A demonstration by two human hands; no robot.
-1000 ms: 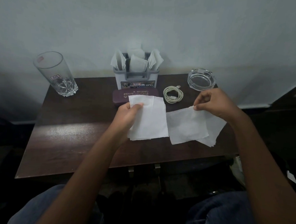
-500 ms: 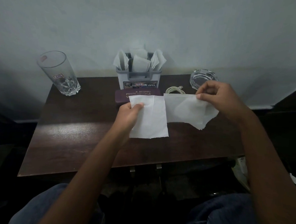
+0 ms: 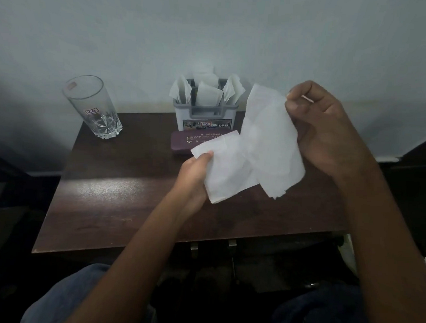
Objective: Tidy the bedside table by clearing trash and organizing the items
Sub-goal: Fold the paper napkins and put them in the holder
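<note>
Two white paper napkins hang over the dark wooden bedside table (image 3: 120,206). My left hand (image 3: 194,177) pinches the lower napkin (image 3: 227,169) at its left edge, thumb on top. My right hand (image 3: 324,127) is raised higher and pinches the second napkin (image 3: 269,144) by its top right corner, so that it hangs down and overlaps the first. A grey napkin holder (image 3: 204,111) stuffed with white napkins stands at the table's back edge, and a purple case (image 3: 183,141) lies in front of it, partly covered by the napkins.
A tall empty glass (image 3: 92,105) stands at the back left corner against the pale wall. My knees in blue jeans show below the table's front edge. The held napkin and right hand hide the table's back right part.
My right hand has lifted its napkin off the table, up and toward the holder, now hiding the cable and ashtray. The left hand's napkin has tilted a little.
</note>
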